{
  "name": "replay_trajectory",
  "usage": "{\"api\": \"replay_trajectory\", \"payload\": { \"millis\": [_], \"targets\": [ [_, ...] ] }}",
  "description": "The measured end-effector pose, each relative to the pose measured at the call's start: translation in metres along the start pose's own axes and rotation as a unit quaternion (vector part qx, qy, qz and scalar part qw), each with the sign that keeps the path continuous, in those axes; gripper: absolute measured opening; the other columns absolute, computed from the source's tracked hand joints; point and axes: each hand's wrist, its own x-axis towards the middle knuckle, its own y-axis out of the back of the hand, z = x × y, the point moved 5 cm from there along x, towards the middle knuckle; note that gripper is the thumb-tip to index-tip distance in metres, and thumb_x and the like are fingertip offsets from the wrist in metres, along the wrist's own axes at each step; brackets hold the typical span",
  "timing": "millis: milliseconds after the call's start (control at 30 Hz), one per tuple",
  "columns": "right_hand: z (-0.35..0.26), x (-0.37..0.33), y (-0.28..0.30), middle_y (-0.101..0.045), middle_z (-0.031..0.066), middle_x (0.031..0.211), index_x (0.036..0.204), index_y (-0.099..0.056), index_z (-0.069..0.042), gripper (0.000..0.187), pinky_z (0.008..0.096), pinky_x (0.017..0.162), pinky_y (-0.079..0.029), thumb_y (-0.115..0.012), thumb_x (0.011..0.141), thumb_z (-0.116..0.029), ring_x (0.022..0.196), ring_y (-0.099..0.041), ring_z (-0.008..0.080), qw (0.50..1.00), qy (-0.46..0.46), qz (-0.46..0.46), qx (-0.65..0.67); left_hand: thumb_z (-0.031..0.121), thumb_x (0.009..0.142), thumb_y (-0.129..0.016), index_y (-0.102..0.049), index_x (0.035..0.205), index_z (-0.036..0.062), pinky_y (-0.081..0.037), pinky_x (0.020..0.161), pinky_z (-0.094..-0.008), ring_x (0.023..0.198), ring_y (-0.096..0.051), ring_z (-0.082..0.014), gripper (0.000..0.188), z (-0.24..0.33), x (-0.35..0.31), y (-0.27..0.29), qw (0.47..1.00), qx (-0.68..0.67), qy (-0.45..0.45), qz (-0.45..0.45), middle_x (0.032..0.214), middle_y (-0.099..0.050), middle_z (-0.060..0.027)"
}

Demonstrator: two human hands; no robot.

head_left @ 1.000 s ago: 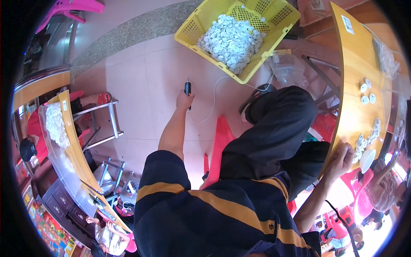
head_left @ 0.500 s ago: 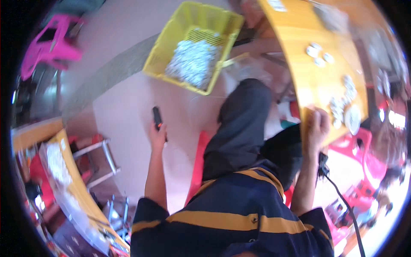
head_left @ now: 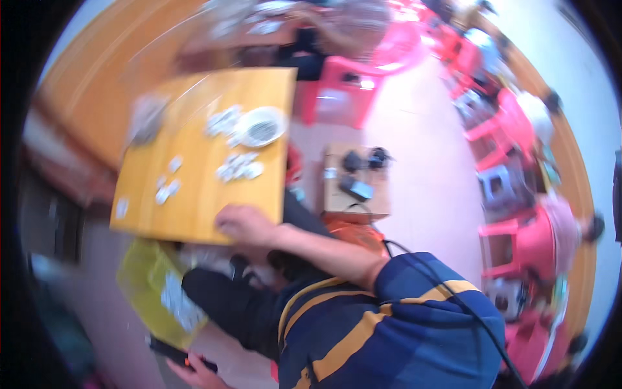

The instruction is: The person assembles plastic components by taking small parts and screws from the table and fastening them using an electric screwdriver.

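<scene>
My left hand (head_left: pixel 194 373), low at the left edge of my lap, is closed round a slim black hand-held tool (head_left: pixel 173 354) with an orange spot on it. Blur hides the tool's exact kind. My right hand (head_left: pixel 246 224) rests on the near edge of the yellow wooden table (head_left: pixel 201 201), its fingers curled in; whether anything is inside them is hidden. Beyond that hand lie several small white round pieces (head_left: pixel 238 167) in clusters. A white bowl (head_left: pixel 262 127) with small grey contents stands by the table's right edge.
A yellow plastic crate (head_left: pixel 139 275) holding many whitish pieces stands on the floor beside my knee. Right of the table is a cardboard box (head_left: pixel 356 206) with black devices on it. Pink stools (head_left: pixel 340 91) and seated people are farther off. A black cable (head_left: pixel 447 288) crosses my shirt.
My view has swung right, so table and crate now appear farther left. My left hand still holds the black tool; my right hand stays at the table edge.
</scene>
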Motion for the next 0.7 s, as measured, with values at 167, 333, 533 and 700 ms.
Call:
{"api": "replay_trajectory", "payload": {
  "millis": [167, 333, 533, 700],
  "targets": [
    [0.0, 0.002, 0.008, -0.067, 0.0132, 0.091, 0.09, -0.067, -0.008, 0.012, 0.0482, 0.076, -0.053, -0.07, 0.083, -0.017, 0.088, -0.067, 0.0369, 0.999, 0.023, 0.031, -0.017, 0.019, 0.092, -0.076, -0.04, 0.147, -0.0041, -0.054, 0.087, -0.0359, 0.099, -0.064, -0.0276, 0.069, 0.088, 0.001, -0.079, 0.974, -0.096, -0.07, -0.195, 0.119, -0.063, -0.0238],
    [0.019, -0.009, 0.02, -0.067, 0.0126, 0.085, 0.083, -0.067, -0.01, 0.011, 0.0493, 0.074, -0.053, -0.07, 0.08, -0.02, 0.085, -0.067, 0.0362, 0.995, -0.025, 0.038, -0.089, 0.009, 0.091, -0.073, -0.042, 0.145, -0.0056, -0.05, 0.063, -0.0325, 0.067, -0.056, -0.0191, 0.064, 0.113, -0.003, -0.156, 0.924, -0.156, -0.106, -0.331, 0.097, -0.064, -0.0169],
    [0.041, -0.005, 0.023, -0.066, 0.013, 0.085, 0.084, -0.067, -0.01, 0.011, 0.0498, 0.07, -0.053, -0.069, 0.08, -0.02, 0.083, -0.068, 0.0366, 0.985, -0.034, 0.064, -0.153, 0.008, 0.101, -0.062, -0.039, 0.15, 0.0008, -0.047, 0.071, -0.0242, 0.075, -0.053, -0.0107, 0.054, 0.096, -0.015, -0.201, 0.903, -0.158, -0.083, -0.39, 0.104, -0.065, -0.0072],
    [0.041, 0.001, 0.032, -0.065, 0.0149, 0.09, 0.088, -0.067, -0.008, 0.013, 0.0502, 0.072, -0.055, -0.068, 0.079, -0.018, 0.085, -0.069, 0.0374, 0.97, -0.064, 0.081, -0.219, 0.008, 0.102, -0.062, -0.039, 0.151, 0.0002, -0.047, 0.07, -0.0243, 0.075, -0.053, -0.0107, 0.055, 0.094, -0.025, -0.216, 0.9, -0.191, -0.032, -0.39, 0.103, -0.065, -0.0075]
  ]
}}
